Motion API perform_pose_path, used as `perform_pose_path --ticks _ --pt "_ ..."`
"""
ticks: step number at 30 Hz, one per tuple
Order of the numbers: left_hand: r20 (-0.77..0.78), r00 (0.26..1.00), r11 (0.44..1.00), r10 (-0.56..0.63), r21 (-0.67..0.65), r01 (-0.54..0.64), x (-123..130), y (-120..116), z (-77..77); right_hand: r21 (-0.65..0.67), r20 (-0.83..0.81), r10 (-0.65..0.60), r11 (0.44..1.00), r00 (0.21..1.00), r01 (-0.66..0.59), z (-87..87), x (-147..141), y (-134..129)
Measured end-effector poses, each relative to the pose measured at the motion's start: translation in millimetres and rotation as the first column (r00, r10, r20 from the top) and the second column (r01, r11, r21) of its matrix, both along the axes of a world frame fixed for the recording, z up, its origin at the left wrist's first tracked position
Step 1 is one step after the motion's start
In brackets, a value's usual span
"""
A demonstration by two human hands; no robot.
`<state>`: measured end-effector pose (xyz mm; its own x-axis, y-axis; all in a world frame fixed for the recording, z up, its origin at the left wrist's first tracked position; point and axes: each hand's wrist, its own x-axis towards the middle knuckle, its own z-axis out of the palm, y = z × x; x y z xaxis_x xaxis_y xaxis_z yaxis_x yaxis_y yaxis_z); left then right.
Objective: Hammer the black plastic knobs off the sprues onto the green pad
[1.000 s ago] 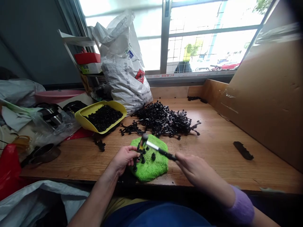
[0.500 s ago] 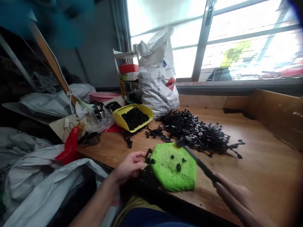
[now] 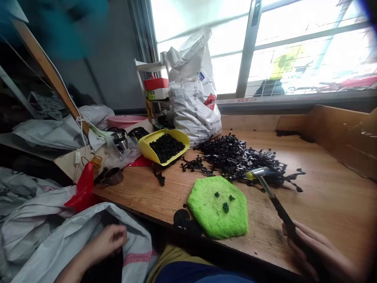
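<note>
My right hand is wrapped round the dark handle of a hammer, whose head is raised near the pile of black parts. On the table, a bright green fuzzy pad carries three small black pieces. My left hand is over the opening of a white woven sack at the lower left, its fingers curled; whether anything is in them is hidden. Dark round pieces lie at the table edge, left of the pad.
A yellow scoop of small black pieces stands behind the pad, before a tall white sack. Further left are a brown cup, a red bag and a pink basin. A wooden board borders the right side.
My left hand has left the black parts beside the pad and moved down and left to the open sack. The hammer has moved right, away from above the pad.
</note>
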<state>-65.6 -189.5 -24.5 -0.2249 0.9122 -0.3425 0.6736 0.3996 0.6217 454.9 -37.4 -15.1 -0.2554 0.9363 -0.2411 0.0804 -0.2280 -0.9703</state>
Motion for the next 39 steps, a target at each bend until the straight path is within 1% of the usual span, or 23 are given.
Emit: perform_pose_path --ticks 1,2,4,5,7,9,10,12,13,14,15,16,17,18,19,20,22,23,24,26,29,31,39 --pt "-0.057 0.996 0.988 -0.069 0.137 0.076 6.4 21.3 14.9 -0.03 -0.044 0.023 0.999 0.999 -0.025 4.1 -1.7 -1.7" --pt "-0.14 0.986 0.956 -0.091 0.266 0.126 11.0 44.2 29.2 -0.042 -0.084 0.035 0.998 0.996 -0.039 8.1 -3.0 -3.2" --pt "-0.335 0.942 0.866 -0.022 0.465 0.185 15.4 92.0 50.0 -0.024 -0.143 0.008 1.0 0.99 -0.012 14.8 -5.0 -5.9" --pt "-0.428 0.903 0.822 -0.031 0.502 0.267 16.0 115.0 54.7 -0.014 -0.169 0.001 1.0 0.986 -0.003 17.1 -5.7 -7.0" --pt "-0.557 0.824 0.768 -0.103 0.483 0.421 16.7 154.7 52.9 0.005 -0.219 0.004 1.0 0.976 -0.003 19.2 -6.6 -8.7" --pt "-0.622 0.766 0.749 -0.162 0.428 0.505 19.8 181.1 43.0 0.027 -0.254 0.005 1.0 0.967 0.002 18.8 -6.3 -9.2" --pt "-0.64 0.751 0.749 -0.165 0.414 0.518 22.8 188.3 37.7 0.04 -0.267 0.003 0.999 0.964 0.008 18.0 -5.9 -8.9" --pt "-0.653 0.747 0.743 -0.121 0.44 0.505 32.4 191.2 31.1 0.067 -0.286 0.009 0.998 0.958 0.01 16.3 -4.6 -7.8" --pt "-0.632 0.772 0.736 -0.07 0.49 0.468 39.3 187.9 30.5 0.079 -0.294 0.022 0.997 0.956 0.001 15.5 -3.9 -7.1" --pt "-0.575 0.818 0.729 -0.004 0.558 0.397 47.8 182.3 31.9 0.088 -0.3 0.038 0.996 0.953 -0.012 14.7 -3.3 -6.6" --pt "-0.468 0.881 0.719 0.065 0.635 0.284 58.0 175.5 35.1 0.091 -0.304 0.053 0.996 0.951 -0.026 14.2 -2.8 -6.2" --pt "-0.305 0.945 0.705 0.118 0.696 0.137 69.8 168.3 39.6 0.092 -0.305 0.066 0.995 0.95 -0.039 13.7 -2.4 -5.9" --pt "-0.098 0.986 0.698 0.135 0.715 -0.025 83.1 161.7 45.0 0.093 -0.301 0.076 0.994 0.951 -0.05 13.3 -2.1 -5.9" --pt "0.134 0.985 0.712 0.104 0.682 -0.168 97.4 156.3 50.8 0.095 -0.293 0.084 0.994 0.952 -0.058 13.0 -1.9 -5.9" --pt "0.355 0.934 0.748 0.043 0.608 -0.266 112.4 152.7 56.3 0.098 -0.284 0.09 0.993 0.954 -0.064 12.8 -1.7 -6.0" --pt "0.537 0.844 0.8 -0.017 0.513 -0.31 127.4 151.2 61.1 0.102 -0.277 0.097 0.992 0.956 -0.071 12.5 -1.5 -6.1" --pt "0.756 0.651 0.89 -0.068 0.341 -0.303 155.2 154.8 67.2 0.111 -0.268 0.107 0.991 0.957 -0.079 12.0 -1.1 -6.0" --pt "0.809 0.584 0.919 -0.066 0.277 -0.28 167.1 159.3 68.3 0.114 -0.267 0.108 0.99 0.958 -0.08 11.8 -0.9 -5.9" --pt "0.838 0.543 0.938 -0.061 0.234 -0.256 177.2 164.9 68.2 0.115 -0.268 0.104 0.99 0.958 -0.076 11.7 -0.8 -5.8" --pt "0.854 0.516 0.961 -0.059 0.188 -0.201 191.9 177.3 66.1 0.112 -0.274 0.091 0.992 0.958 -0.062 11.7 -0.6 -5.7" --pt "0.841 0.539 0.979 -0.043 0.142 -0.144 203.2 192.1 63.2 0.096 -0.292 0.077 0.994 0.953 -0.051 11.9 -0.2 -6.1" --pt "0.834 0.552 0.984 -0.022 0.116 -0.137 207.3 197.6 63.5 0.09 -0.298 0.079 0.994 0.951 -0.054 11.8 0.2 -6.4" --pt "0.804 0.592 0.974 0.061 0.081 -0.211 218.1 207.7 63.9 0.091 -0.29 0.072 0.995 0.954 -0.048 18.6 -2.5 -9.6"
